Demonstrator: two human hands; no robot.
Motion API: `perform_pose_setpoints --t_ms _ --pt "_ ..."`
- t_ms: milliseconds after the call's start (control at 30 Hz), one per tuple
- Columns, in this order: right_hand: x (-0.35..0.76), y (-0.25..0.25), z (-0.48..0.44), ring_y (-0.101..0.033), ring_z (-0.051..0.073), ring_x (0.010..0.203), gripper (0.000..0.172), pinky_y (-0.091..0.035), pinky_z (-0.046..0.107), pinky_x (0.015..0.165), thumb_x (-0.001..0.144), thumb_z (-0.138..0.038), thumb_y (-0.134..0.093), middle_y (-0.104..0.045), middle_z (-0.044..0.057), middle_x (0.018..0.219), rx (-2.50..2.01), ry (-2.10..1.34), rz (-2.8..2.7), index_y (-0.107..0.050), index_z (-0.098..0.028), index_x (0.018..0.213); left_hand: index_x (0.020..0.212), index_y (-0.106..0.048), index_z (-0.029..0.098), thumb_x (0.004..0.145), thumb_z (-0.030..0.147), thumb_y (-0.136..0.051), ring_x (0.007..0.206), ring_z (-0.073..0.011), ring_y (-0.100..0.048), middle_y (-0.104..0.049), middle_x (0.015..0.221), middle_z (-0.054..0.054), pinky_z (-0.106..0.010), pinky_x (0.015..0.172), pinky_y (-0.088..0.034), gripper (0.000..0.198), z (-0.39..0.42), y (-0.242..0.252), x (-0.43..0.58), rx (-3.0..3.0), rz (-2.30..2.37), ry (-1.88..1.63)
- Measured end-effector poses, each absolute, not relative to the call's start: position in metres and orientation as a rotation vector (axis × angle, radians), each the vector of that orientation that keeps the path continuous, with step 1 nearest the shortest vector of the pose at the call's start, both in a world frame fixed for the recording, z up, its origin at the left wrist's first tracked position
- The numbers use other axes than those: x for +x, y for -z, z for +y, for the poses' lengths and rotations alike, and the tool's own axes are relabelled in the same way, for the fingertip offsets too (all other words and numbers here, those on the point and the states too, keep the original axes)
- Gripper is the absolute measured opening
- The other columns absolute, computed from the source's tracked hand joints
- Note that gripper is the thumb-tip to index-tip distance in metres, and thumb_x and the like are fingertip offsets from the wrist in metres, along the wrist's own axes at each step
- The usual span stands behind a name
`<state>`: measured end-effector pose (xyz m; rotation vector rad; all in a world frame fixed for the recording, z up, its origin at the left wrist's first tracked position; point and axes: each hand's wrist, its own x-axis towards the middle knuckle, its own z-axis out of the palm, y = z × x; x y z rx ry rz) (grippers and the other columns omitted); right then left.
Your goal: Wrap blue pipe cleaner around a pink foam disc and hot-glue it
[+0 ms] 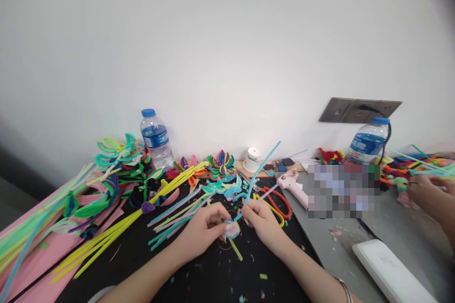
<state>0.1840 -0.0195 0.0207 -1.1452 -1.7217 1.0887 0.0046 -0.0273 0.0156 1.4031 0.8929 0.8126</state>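
L hand: fingers curled, thumb + forefinger pinching pale pink coil at its L edge.
R hand: fingers closed in a pinch on blue pipe cleaner, just above the coil; bracelet on wrist.
Pale pink coil: btwn both hands, over ctr of black mat; contact w/ mat cannot be told.
Blue pipe cleaner: lower end at coil, runs up + R, tilted, upper part in front of wall.
Yellow-green stem: just below coil, pointing toward wearer; whether joined to coil cannot be told.
Scissors: orange handles, on mat just R of R hand.
Glue gun: pink, beside scissors at mat edge.
Yellow pipe cleaners: long bundle, diagonal, L of L hand.
Flowers: multi-colour, finished, rear of table near wall.
L bottle: upright, blue cap, rear L.
R bottle: upright, blue cap, rear R.
Co-worker hand: far R, among other pipe cleaners, well apart from wearer's 2 hands.
White box: near R, on grey table surface.
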Motion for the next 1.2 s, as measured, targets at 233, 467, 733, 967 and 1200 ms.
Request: perform_pose_setpoints --t_ms 233,467,733,967,1200 --pt "0.188 -0.022 -0.017 -0.034 0.009 0.043 0.041 -0.027 0.022 0.044 0.087 -0.043 -0.034 -0.038 -0.004 0.047 -1.141 -1.124 -1.826 -0.043 -0.018 0.057 0.073 -0.053 0.016 0.072 0.025 -0.065 0.052 -0.0097 -0.053 -0.055 0.062 0.004 -0.023 0.053 -0.042 0.015 -0.029 -0.017 0.007 1.362 0.854 -0.790" --pt "0.225 -0.042 -0.002 -0.054 0.021 0.084 0.016 -0.041 0.031 0.074 0.082 -0.017 -0.042 -0.059 0.008 0.089 -1.651 -0.086 -1.921 -0.054 -0.016 0.093 0.071 -0.048 0.017 0.071 0.032 -0.066 0.051 -0.0094 -0.053 -0.057 0.065 0.003 -0.024 0.053 -0.044 0.024 -0.020 -0.020 0.002 1.238 0.977 -1.088" --pt "0.273 -0.048 0.009 -0.052 0.037 0.099 0.034 -0.042 0.050 0.073 0.075 -0.023 -0.047 -0.050 0.022 0.103 -2.586 0.128 -1.571 -0.050 -0.006 0.105 0.073 -0.048 0.017 0.069 0.036 -0.068 0.055 -0.0106 -0.054 -0.059 0.068 0.002 -0.025 0.055 -0.046 0.028 -0.018 -0.021 0.000 1.147 1.010 -1.167" --pt "0.285 -0.047 0.015 -0.056 0.034 0.097 0.033 -0.040 0.051 0.076 0.075 -0.031 -0.046 -0.057 0.018 0.102 -2.591 -0.138 -1.533 -0.050 -0.012 0.102 0.072 -0.050 0.017 0.068 0.034 -0.069 0.054 -0.0101 -0.053 -0.059 0.067 0.003 -0.024 0.054 -0.046 0.026 -0.019 -0.021 -0.001 1.147 0.994 -1.192" --pt "0.279 -0.052 0.014 -0.058 0.030 0.091 0.043 -0.043 0.037 0.072 0.072 -0.032 -0.049 -0.060 0.015 0.103 -2.291 -0.037 -1.495 -0.049 -0.015 0.111 0.074 -0.051 0.017 0.070 0.033 -0.068 0.055 -0.0097 -0.054 -0.060 0.069 0.003 -0.024 0.055 -0.046 0.024 -0.017 -0.017 -0.002 1.137 0.966 -1.198"
